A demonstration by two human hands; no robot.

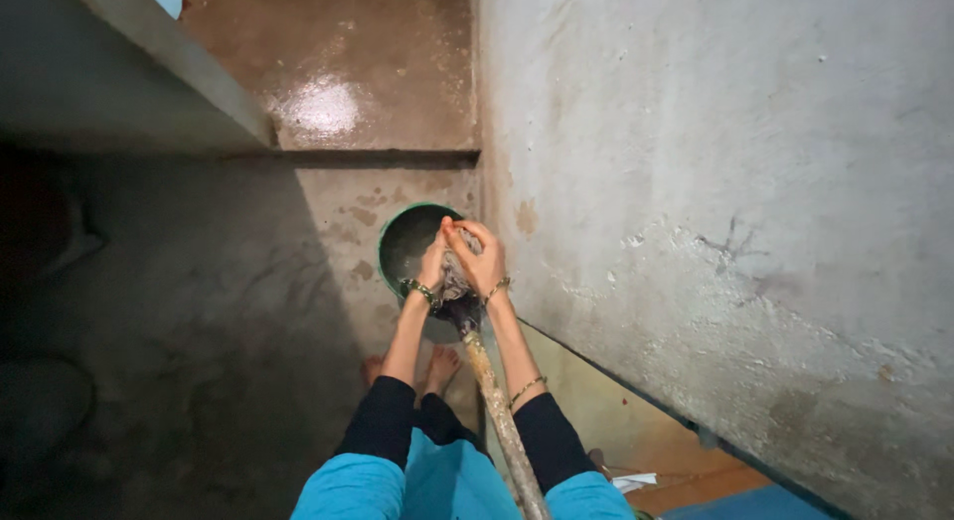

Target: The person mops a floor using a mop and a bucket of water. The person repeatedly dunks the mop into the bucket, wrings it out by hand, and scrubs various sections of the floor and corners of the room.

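Both my hands grip the wet grey strands of a mop head (455,282) over a green bucket (390,244) that stands on the concrete floor by the wall. My left hand (433,264) squeezes the strands from the left, and my right hand (481,258) wraps them from the right and top. The mop's worn wooden handle (502,426) runs down from the head between my forearms toward me. Murky water shows inside the bucket. My bare feet (437,366) stand just behind it.
A rough grey plastered wall (715,182) rises close on the right. A wet brown floor level (348,83) lies beyond a step. A grey ledge (169,63) slants at upper left, with deep shadow below it on the left.
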